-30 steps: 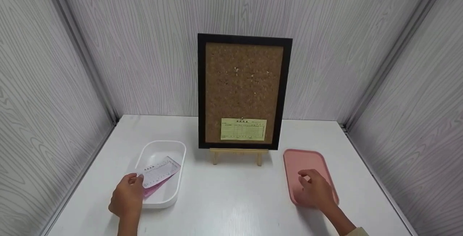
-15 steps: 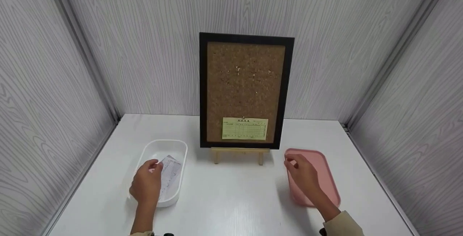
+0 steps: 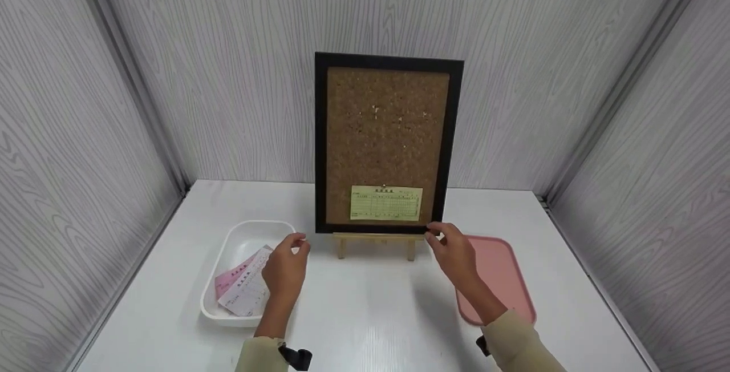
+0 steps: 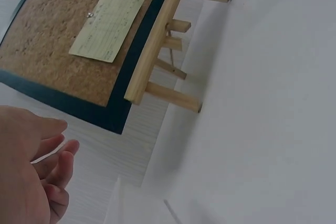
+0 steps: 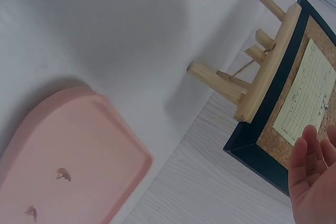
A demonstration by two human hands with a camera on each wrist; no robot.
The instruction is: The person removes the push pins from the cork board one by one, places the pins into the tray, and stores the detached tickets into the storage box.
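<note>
A yellow printed slip is fixed by a pushpin low on the black-framed corkboard, which stands on a small wooden easel. My left hand hovers over the right rim of the white bin, fingers loosely bent and holding nothing. In the bin lie a white slip and a pink slip. My right hand is near the board's lower right corner, and nothing shows between its relaxed fingers.
The pink tray lies at the right, with small pushpins in it. Everything stands on a white table between wood-grain panels.
The left hand has let go of the slips, which now lie in the bin, and has moved right and forward. The right hand has moved from over the pink tray toward the board.
</note>
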